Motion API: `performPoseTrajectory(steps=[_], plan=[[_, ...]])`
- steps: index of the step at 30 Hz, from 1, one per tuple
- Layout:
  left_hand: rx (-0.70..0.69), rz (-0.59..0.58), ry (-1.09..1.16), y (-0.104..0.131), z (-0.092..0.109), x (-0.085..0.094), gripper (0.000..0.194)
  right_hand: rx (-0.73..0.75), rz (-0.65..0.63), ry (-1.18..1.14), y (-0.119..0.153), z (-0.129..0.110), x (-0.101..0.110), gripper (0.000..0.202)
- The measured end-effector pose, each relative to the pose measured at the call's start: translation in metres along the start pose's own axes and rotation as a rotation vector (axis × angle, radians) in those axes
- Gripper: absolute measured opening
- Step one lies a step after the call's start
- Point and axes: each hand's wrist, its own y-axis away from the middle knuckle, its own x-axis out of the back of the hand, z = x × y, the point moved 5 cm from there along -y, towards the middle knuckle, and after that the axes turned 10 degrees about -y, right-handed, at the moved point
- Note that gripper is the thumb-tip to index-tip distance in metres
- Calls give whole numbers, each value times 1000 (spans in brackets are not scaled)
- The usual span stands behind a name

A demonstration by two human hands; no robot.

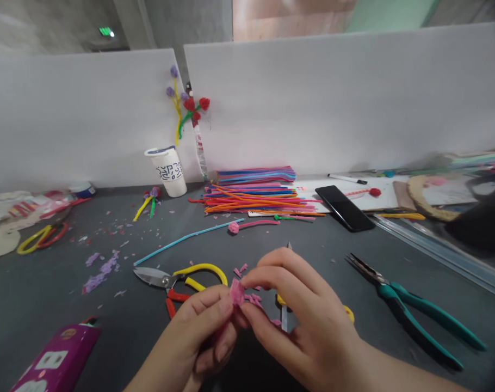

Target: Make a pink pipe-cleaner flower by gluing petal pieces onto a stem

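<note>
From my seat at the far end of the feed, I have both hands low in the middle of the view, over a dark grey worktop (pixel 11 302). The left hand (pixel 198 325) pinches a crumpled pink piece (pixel 236 292) between thumb and forefinger. The right hand (pixel 321 316) curves in from the other side, its thumb and forefinger narrowed to a small gap at the piece's edge — whether those tips grip it or merely touch, I can't tell from this angle.

Pink scraps (pixel 253 299) lie just beyond the piece. Near the left hand I see the cutters (pixel 153 276), blades pointing left, with one yellow handle and one red. A metal tool (pixel 284 317) is partly covered by the right hand, so I can't make out what it is. To the right, the teal-handled pliers (pixel 398 305) lie well apart from both hands.

Farther back I find a light blue stem (pixel 186 238), its far end by a pink ball on a stem (pixel 233 228). Behind those sit a heap of coloured stems (pixel 251 200), a black phone (pixel 345 208) and — farther left — a white cup (pixel 167 171). Purple scraps (pixel 104 270) are scattered left of the cutters.
</note>
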Motion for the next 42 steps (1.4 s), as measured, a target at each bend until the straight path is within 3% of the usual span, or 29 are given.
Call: performPoseTrajectory(steps=[22, 34, 38, 42], plan=[[-59, 114, -221, 2, 7, 2, 39, 54, 6, -3, 1, -3, 1, 9], [-106, 94, -262, -1, 4, 6, 35, 111, -11, 23, 0, -5, 1, 10], [-294, 205, -387, 6, 15, 8, 32, 144, 13, -65, -1, -9, 9, 23], [-573, 286, -568, 17, 29, 6, 20, 116, 28, -131, -4, -11, 15, 17]])
